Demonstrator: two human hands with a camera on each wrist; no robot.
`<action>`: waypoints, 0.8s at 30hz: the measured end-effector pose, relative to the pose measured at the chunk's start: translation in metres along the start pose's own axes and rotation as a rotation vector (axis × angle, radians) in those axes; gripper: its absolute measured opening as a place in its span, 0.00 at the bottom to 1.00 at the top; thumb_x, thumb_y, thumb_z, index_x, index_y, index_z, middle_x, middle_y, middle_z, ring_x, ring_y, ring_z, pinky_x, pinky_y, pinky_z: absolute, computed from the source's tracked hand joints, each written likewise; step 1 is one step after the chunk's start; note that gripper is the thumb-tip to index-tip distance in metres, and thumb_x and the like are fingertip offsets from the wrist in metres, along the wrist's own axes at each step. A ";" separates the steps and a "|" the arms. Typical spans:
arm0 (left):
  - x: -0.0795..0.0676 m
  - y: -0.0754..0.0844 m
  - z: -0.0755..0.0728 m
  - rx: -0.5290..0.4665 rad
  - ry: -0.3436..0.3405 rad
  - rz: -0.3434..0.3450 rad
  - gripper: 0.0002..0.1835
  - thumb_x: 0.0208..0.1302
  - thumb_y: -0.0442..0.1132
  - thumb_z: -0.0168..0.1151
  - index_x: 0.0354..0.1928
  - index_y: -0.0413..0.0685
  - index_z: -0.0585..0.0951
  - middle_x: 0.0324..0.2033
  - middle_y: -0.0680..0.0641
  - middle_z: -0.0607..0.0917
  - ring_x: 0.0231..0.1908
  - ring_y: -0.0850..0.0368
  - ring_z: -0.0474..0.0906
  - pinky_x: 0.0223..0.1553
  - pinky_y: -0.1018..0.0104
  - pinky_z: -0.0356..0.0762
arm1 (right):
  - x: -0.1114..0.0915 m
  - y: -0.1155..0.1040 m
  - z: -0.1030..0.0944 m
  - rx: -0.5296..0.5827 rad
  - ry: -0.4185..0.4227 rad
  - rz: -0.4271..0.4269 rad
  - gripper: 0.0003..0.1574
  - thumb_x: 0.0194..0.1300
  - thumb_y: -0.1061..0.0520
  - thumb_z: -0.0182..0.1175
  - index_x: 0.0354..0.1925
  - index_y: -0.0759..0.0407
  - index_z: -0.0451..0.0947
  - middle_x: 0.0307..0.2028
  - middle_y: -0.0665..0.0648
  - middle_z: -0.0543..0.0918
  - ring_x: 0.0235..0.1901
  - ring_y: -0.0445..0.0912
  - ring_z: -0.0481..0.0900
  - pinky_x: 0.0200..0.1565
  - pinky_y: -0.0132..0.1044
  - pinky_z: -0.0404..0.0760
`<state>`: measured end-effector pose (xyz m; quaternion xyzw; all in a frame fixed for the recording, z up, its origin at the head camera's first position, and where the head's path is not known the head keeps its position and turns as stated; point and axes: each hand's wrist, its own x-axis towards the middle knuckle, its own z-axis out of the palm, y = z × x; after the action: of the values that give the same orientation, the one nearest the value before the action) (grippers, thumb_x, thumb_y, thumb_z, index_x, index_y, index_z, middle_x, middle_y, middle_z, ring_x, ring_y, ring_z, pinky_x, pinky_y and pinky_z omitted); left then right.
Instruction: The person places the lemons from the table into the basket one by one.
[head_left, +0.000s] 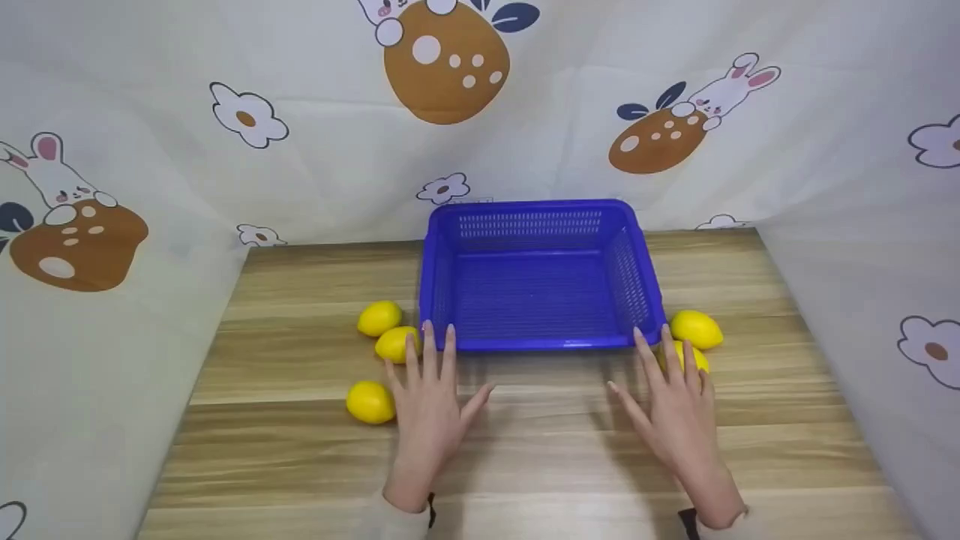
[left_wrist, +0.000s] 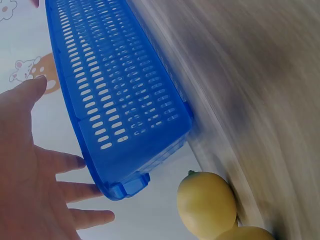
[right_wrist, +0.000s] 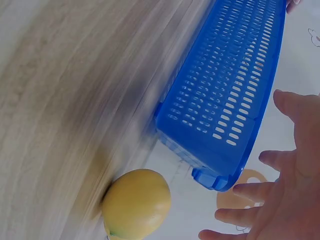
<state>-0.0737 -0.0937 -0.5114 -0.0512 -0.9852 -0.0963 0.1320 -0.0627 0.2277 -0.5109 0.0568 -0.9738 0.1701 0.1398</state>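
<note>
A blue plastic basket (head_left: 529,344) with slotted walls stands upright on the table, its inside bare. At its near left corner, my left hand (head_left: 427,420) has its fingers spread and straight, the fingertips right at the rim. My right hand (head_left: 679,420) is spread the same way at the near right corner, also holding nothing. Left of the basket lie three lemons: a far lemon (head_left: 379,318), a middle lemon (head_left: 395,345) partly behind my fingers, and a near lemon (head_left: 370,402). To the right are a lemon (head_left: 697,330) and another lemon (head_left: 700,361) partly covered by my right fingers.
The wood-grain table (head_left: 555,442) meets a pale cloth (head_left: 555,135) printed with rabbits and flowers just behind the basket. Cloth also hangs along the left and right sides. Bare wood shows between my hands and in front of the basket.
</note>
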 end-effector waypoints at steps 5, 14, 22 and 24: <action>0.003 -0.003 0.000 -0.058 -0.014 -0.004 0.51 0.69 0.70 0.60 0.83 0.46 0.60 0.81 0.33 0.57 0.78 0.29 0.56 0.75 0.26 0.56 | -0.001 0.004 -0.001 0.006 0.005 -0.002 0.53 0.69 0.42 0.69 0.83 0.47 0.57 0.80 0.71 0.57 0.75 0.77 0.57 0.67 0.78 0.63; 0.010 -0.004 0.001 -0.124 -0.030 0.018 0.50 0.72 0.68 0.58 0.83 0.42 0.58 0.81 0.31 0.54 0.80 0.33 0.54 0.79 0.37 0.55 | -0.004 0.013 -0.003 -0.004 0.023 -0.001 0.50 0.68 0.44 0.70 0.81 0.52 0.62 0.78 0.73 0.61 0.74 0.77 0.60 0.65 0.78 0.67; 0.019 -0.011 0.004 -0.130 0.020 0.031 0.49 0.74 0.64 0.59 0.82 0.38 0.58 0.80 0.29 0.58 0.79 0.34 0.57 0.78 0.38 0.58 | -0.005 0.021 -0.003 0.001 0.028 0.008 0.50 0.68 0.45 0.71 0.80 0.55 0.62 0.77 0.73 0.62 0.74 0.76 0.59 0.64 0.78 0.68; 0.021 -0.012 0.004 -0.117 0.011 0.023 0.49 0.74 0.65 0.58 0.82 0.38 0.58 0.80 0.30 0.57 0.79 0.34 0.57 0.78 0.38 0.57 | -0.006 0.023 -0.003 0.003 0.024 0.011 0.50 0.68 0.45 0.71 0.80 0.55 0.62 0.77 0.73 0.62 0.75 0.76 0.59 0.65 0.78 0.67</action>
<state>-0.0961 -0.1034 -0.5114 -0.0697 -0.9765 -0.1527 0.1355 -0.0604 0.2506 -0.5175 0.0495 -0.9721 0.1732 0.1503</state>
